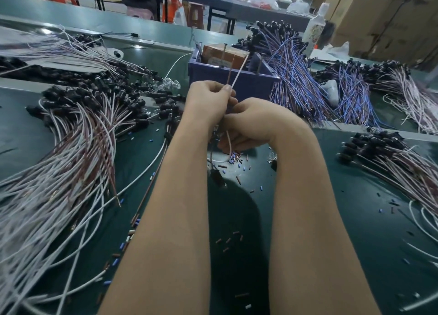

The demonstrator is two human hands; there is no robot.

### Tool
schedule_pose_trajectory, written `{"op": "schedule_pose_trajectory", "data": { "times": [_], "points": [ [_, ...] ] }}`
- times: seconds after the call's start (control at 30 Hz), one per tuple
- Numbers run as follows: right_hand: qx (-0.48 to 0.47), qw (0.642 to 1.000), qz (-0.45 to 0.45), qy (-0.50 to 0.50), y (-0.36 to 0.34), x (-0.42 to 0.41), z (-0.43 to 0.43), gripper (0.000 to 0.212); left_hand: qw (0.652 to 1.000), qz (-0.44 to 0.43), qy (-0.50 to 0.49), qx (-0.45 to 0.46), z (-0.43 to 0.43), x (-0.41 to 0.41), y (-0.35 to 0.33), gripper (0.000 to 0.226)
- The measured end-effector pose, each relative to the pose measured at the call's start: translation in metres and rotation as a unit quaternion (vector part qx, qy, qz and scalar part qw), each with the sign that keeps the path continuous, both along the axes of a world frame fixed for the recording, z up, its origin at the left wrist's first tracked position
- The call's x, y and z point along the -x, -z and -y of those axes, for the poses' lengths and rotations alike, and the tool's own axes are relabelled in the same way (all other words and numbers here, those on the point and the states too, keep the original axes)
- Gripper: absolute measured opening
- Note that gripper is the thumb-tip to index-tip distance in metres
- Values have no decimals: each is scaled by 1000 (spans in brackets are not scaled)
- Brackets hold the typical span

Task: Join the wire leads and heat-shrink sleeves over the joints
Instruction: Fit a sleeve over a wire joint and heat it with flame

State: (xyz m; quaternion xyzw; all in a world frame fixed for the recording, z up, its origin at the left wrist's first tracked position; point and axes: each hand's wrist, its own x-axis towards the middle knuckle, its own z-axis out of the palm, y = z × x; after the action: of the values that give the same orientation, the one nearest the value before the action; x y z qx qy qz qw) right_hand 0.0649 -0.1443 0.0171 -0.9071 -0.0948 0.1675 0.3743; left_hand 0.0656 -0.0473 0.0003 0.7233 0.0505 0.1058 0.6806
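Observation:
My left hand (206, 99) pinches a pair of thin wire leads, one white (239, 71) and one brown (230, 71), which stick up from its fingertips. Just below it, my right hand (251, 122) grips the same wires; its fingers are curled round them. From the right hand a white wire (228, 144) hangs down toward the table, ending by a dark part (216, 178). Several short heat-shrink sleeves (235, 159), blue, brown and white, lie scattered under my hands on the green table (296, 208).
A large fan of white and brown wires with black caps (83, 129) covers the left. Blue and purple wire bundles (291, 77) lie at the back right, more white-brown ones (391, 158) at the right. A blue bin (225, 77) holding a cardboard box stands behind my hands.

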Motion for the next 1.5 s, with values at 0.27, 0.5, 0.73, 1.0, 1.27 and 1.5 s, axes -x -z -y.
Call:
{"op": "schedule_pose_trajectory", "data": {
  "times": [0.27,0.5,0.73,1.0,1.27,1.5],
  "points": [
    [-174,949,179,193,1,-15,4,27,998,-11,60,-26,-1,-3,2,25],
    [-251,913,228,228,6,-15,1,12,994,-24,102,-28,1,-6,5,19],
    [-287,908,200,232,8,-15,4,23,996,-37,72,-26,2,-9,8,21],
    [-63,928,266,253,16,-19,3,20,996,-33,83,17,5,-7,8,23],
    [-255,922,147,251,16,-19,2,18,997,-34,42,57,4,-12,10,25],
    [-142,951,200,189,20,-18,-2,12,997,-34,-1,70,2,-15,14,25]
  ]
}}
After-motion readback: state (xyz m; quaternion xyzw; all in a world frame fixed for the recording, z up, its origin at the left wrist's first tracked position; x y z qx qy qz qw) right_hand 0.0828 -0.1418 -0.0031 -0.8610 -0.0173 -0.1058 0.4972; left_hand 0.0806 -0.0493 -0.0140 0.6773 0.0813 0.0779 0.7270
